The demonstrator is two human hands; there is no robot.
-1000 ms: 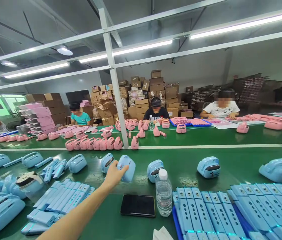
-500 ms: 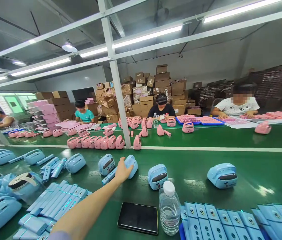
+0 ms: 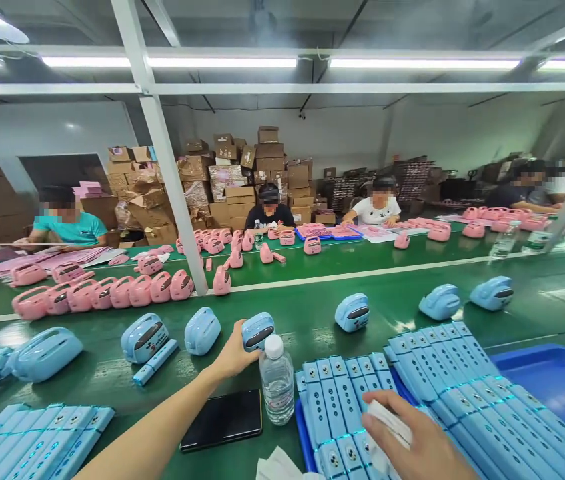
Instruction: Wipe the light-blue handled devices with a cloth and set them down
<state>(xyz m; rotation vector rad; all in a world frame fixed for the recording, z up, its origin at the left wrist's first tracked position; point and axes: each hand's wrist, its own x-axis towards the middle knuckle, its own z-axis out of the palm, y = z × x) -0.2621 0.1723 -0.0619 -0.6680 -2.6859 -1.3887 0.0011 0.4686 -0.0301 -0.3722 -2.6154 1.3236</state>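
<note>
My left hand is closed around the side of a rounded light-blue plastic housing with a dark panel, just behind a clear water bottle. At lower right, my right hand pinches a folded white tissue above rows of long blue printed strips. Left of the held housing stands another blue housing. Further left, a blue housing has a loose blue strip beside it.
A black phone lies beneath my left forearm. White tissue sits at the front edge. A blue tray is at right. Pink housings line the far side past a white post. Several co-workers sit opposite.
The view has swung right. My left hand has left one blue housing and gripped the one further right, near the bottle. My right hand with the white tissue has come into view.
</note>
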